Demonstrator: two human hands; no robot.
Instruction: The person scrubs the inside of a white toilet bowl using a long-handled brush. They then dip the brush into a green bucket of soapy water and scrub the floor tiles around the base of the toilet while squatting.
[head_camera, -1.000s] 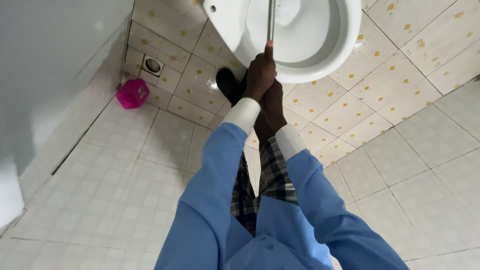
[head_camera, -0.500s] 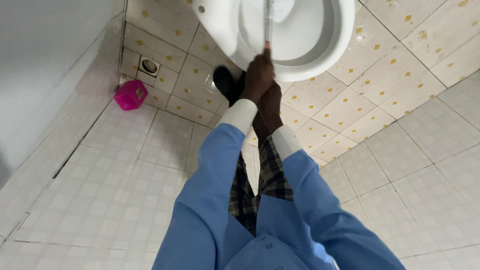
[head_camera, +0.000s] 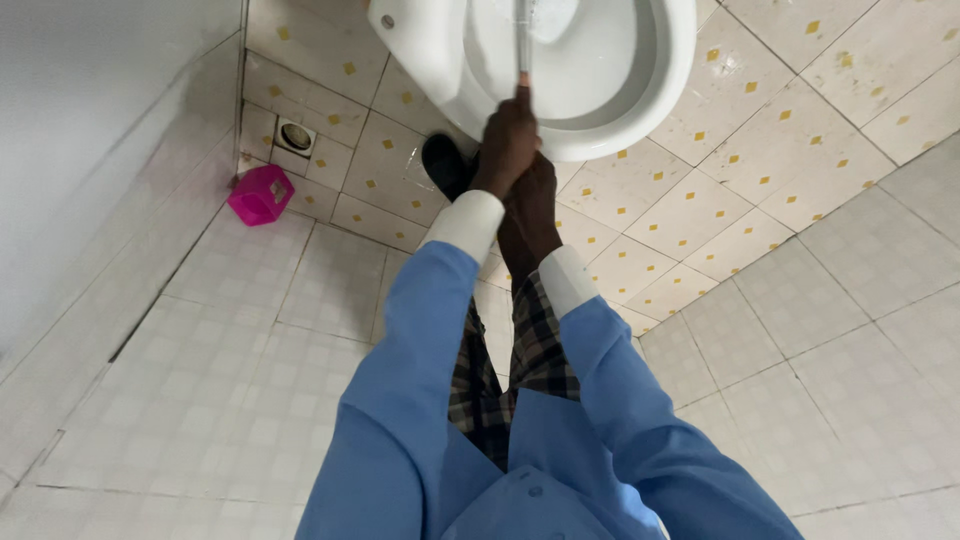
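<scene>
Both hands stacked on one thin metal handle (head_camera: 523, 40) near the 12 o'clock edge of the view: left hand (head_camera: 507, 140) uppermost, wrapped tight round the rod with a fingertip laid along it; right hand (head_camera: 535, 205) just below at 6 o'clock of the left, touching it, seemingly closed on the lower end of the same rod, though the grip itself hidden behind the left wrist. Handle running straight up toward 12 o'clock into the white toilet bowl (head_camera: 640, 110), its far end cut off by the top edge, so whatever tip it carries out of sight. Bowl rim just above the knuckles, a small bolt hole on the base at about 10 o'clock of the hands. Blue sleeves (head_camera: 420, 340) with white cuffs (head_camera: 468, 222) reaching up from 6 o'clock, checked trousers (head_camera: 515, 370) between them. Black shoe (head_camera: 445, 165) just beside the left hand at 9 o'clock, close against the bowl's foot. Pink tub (head_camera: 260, 194) well apart at 9 o'clock on the tiled floor (head_camera: 800, 330), a square floor drain (head_camera: 294, 136) near it at 1 o'clock, grey wall (head_camera: 90, 120) along the left.
</scene>
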